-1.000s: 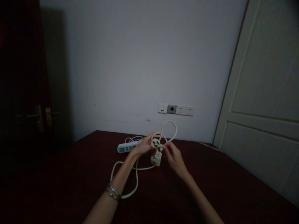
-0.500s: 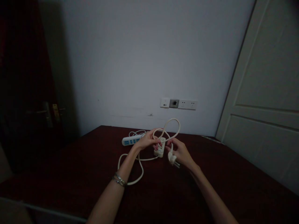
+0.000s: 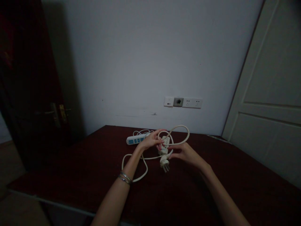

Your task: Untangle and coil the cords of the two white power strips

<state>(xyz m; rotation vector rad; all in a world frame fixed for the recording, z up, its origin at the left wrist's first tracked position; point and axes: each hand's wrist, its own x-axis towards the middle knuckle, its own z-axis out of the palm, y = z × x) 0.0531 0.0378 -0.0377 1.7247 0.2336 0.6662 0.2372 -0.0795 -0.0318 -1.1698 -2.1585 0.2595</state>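
My left hand [image 3: 151, 140] holds a small cream socket block [image 3: 165, 143] just above the dark red table [image 3: 70, 175], fingers curled round it. Its cream cord [image 3: 137, 163] loops up over the block and trails down onto the table towards my left forearm. The cord's plug [image 3: 164, 163] hangs prongs down below the block. My right hand [image 3: 185, 153] is beside the plug, fingers pinched on the cord just above it.
A white power strip with blue sockets [image 3: 137, 139] and its thin white cord lie on the table near the wall. Wall sockets [image 3: 183, 102] sit above the table. A dark door [image 3: 30, 94] stands at the left, a pale door [image 3: 272, 94] at the right.
The plug has gone from my left hand's fingers down to hang below the block. My right hand drew the cord through and lowered. The view shifted slightly left.
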